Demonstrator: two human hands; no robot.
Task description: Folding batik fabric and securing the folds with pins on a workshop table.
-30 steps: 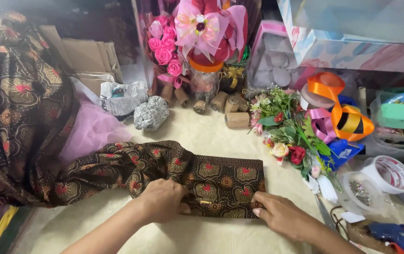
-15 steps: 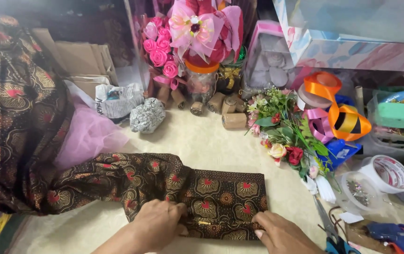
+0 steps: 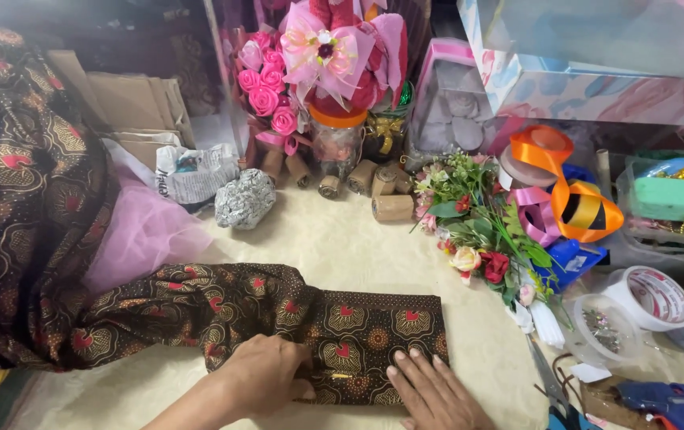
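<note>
Dark brown batik cloth with red and gold flower motifs point(image 3: 358, 330) lies folded into a flat rectangular band on the cream table covering point(image 3: 342, 239), its unfolded length trailing off to the left of the fold and up into a heap. Left hand point(image 3: 266, 374) rests on the lower edge of the fold, fingers curled and pinching the cloth at the seam. Right hand point(image 3: 429, 390) lies just right of it on the same edge, fingers extended flat and pressing down. Behind the cloth stand a crumpled foil ball point(image 3: 245, 199) and short brown paper rolls point(image 3: 381, 191). Right of the cloth lie an artificial flower spray point(image 3: 477, 231), orange ribbon point(image 3: 572, 183) and a white tape roll point(image 3: 650, 296).
</note>
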